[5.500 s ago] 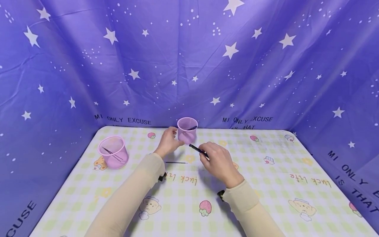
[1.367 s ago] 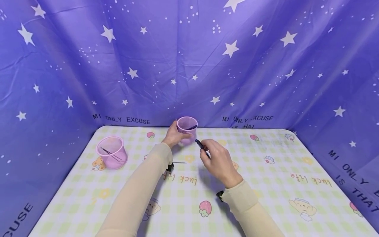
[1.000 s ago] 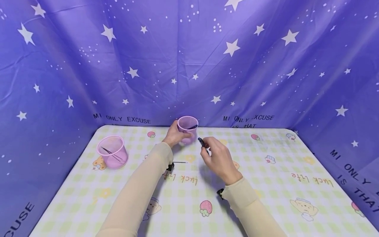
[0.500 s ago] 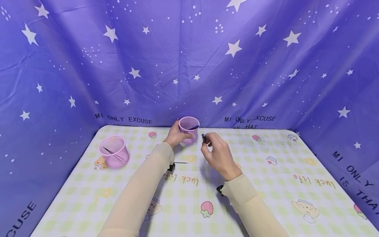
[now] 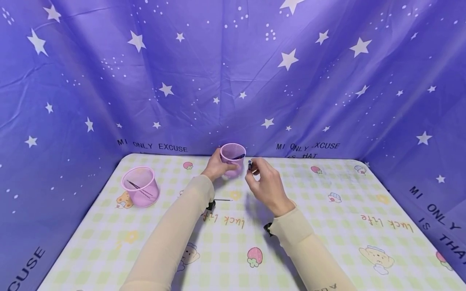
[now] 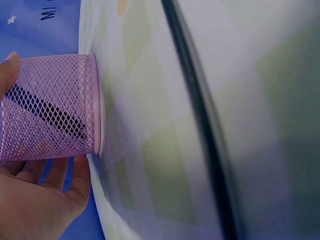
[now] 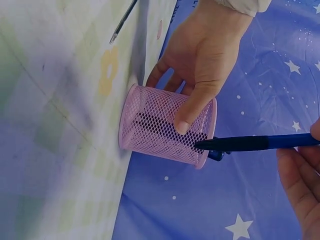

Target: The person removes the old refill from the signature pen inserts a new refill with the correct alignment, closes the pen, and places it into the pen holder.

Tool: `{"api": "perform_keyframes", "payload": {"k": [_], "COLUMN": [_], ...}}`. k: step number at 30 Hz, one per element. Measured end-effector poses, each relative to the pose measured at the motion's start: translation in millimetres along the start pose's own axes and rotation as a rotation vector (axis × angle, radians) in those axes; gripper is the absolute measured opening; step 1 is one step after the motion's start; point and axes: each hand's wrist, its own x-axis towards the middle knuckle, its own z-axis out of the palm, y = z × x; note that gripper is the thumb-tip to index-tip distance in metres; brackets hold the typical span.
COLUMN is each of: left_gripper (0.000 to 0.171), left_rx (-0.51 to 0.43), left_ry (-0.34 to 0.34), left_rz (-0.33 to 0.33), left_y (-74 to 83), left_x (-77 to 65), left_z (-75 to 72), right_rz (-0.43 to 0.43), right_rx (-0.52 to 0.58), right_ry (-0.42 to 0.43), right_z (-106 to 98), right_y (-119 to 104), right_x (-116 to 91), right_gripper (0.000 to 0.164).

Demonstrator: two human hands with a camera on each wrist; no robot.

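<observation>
My left hand [image 5: 214, 165] grips a pink mesh pen cup [image 5: 238, 165] near the table's back edge, thumb across its front and fingers behind. Inside the cup leans a dark pen [image 7: 216, 155], its end showing past the rim. Just right of the cup, my right hand [image 5: 267, 182] pinches a blue pen [image 7: 270, 142] with a dark grip. In the right wrist view, the pen's tip overlaps the cup's wall near the rim. A thin dark pen refill [image 5: 223, 200] lies on the table in front of the cup, partly hidden by my left sleeve in the head view.
A second pink mesh cup [image 5: 147, 199] stands at the left of the table, with thin dark sticks [image 5: 138, 187] leaning inside. The checked, printed tablecloth [image 5: 320, 234] covers the table. Purple star-printed curtains [image 5: 233, 72] hang behind and at both sides.
Since the oldest frame, my left hand has closed round the cup. My right hand has moved up towards the back, and its pen has swung from pointing left to nearly upright in the head view.
</observation>
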Motion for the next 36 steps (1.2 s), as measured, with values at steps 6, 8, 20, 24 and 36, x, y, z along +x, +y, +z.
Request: {"api": "perform_keyframes", "payload": {"k": [6, 8, 20, 24, 36], "left_gripper": [0.084, 0.084, 0.084, 0.083, 0.085], "left_rx": [0.016, 0.013, 0.018, 0.001, 0.018], "left_ry": [0.003, 0.001, -0.001, -0.002, 0.003], "left_rz": [0.003, 0.008, 0.005, 0.015, 0.022], "left_y": [-0.1, 0.3, -2.1, -2.6, -2.3], "left_x": [1.0, 1.3, 0.9, 0.3, 0.9], "left_z": [0.1, 0.0, -1.5, -1.3, 0.4], "right_rz": [-0.019, -0.022, -0.032, -0.011, 0.019], "right_rx": [0.016, 0.028, 0.043, 0.077, 0.154], "right_ry": [0.023, 0.029, 0.070, 0.108, 0.270], "right_z": [2.7, 3.5, 10.2, 13.5, 22.8], "right_y": [-0.3, -0.1, 0.7, 1.8, 7.1], "right_x": [4.8, 6.1, 10.1, 10.0, 12.1], "right_gripper": [0.013, 0.013, 0.016, 0.016, 0.018]}}
